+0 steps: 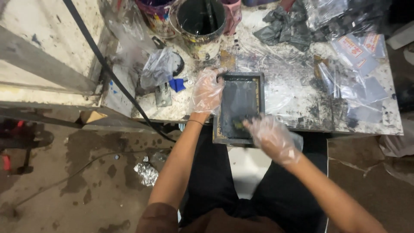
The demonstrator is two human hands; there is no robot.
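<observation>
A stained floor (86, 172) lies below a paint-spattered worktable (302, 108). Near its back edge stands a dark paint can (201, 26). The gloved left hand (207, 91) grips the left rim of a dark framed screen (239, 108) at the table's front edge. The gloved right hand (272, 137) presses its fingertips on the screen's lower part; whether it holds anything is unclear. Plastic packets (358, 51) lie right.

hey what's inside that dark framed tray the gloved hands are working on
The framed tray holds a dark, ink-smeared flat surface. The right hand covers its lower right corner, so whatever its fingers press there is hidden. The left hand grips the left edge.
</observation>
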